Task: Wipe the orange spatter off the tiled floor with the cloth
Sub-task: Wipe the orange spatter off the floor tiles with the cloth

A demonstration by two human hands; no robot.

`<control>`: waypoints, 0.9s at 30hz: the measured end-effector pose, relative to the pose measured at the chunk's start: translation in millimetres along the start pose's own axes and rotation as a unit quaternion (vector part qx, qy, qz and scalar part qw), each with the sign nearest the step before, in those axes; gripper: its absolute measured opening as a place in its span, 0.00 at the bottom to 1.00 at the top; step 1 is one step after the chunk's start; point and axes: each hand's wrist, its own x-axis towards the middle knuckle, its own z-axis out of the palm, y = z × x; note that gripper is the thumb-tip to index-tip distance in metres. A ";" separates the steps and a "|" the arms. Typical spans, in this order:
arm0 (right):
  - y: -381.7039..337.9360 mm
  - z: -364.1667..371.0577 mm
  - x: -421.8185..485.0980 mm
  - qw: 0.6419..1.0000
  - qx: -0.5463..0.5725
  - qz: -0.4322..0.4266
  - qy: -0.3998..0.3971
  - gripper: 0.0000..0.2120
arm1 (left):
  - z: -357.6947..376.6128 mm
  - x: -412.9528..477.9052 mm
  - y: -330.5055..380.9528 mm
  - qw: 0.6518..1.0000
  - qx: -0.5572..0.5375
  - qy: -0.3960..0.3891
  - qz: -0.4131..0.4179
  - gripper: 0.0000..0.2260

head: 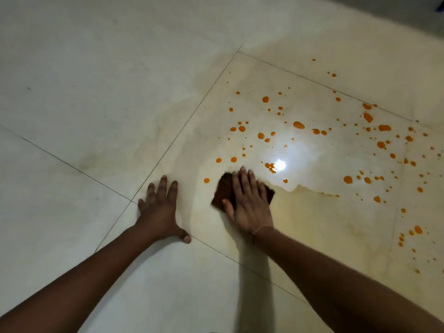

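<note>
Beside perhaps sixty orange drops (pixel 298 125), left hand (pixel 159 212) lies spread, right hand (pixel 249 203) flat on one cloth (pixel 224 188).

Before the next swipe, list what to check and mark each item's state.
1. Cloth flat under right hand: ok.
2. Left hand braced on bare floor, clear of drops: ok.
3. Orange spatter beyond the cloth wiped: not ok, many drops lie there.
4. Patch right of the cloth clean: not ok, yellowish film shows.
5. Cloth underside clean enough: cannot tell, hidden.
</note>
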 end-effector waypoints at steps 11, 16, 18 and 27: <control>-2.7 -20.8 85.7 0.999 0.008 0.032 0.008 0.37 | -12.2 9.5 -29.5 0.999 -0.004 0.007 -0.035 0.70; -19.2 3.5 -30.2 0.981 -0.002 -0.187 -0.044 0.37 | -14.8 7.2 -26.0 1.000 -0.006 -0.005 -0.030 0.70; 26.8 -5.1 -35.3 0.979 -0.017 -0.201 -0.027 0.38 | -17.9 5.9 -23.1 0.999 -0.007 -0.015 -0.032 0.70; -44.5 9.6 -4.2 0.978 -0.003 -0.205 -0.032 0.37 | -18.3 7.6 -22.4 0.999 -0.021 -0.031 -0.033 0.71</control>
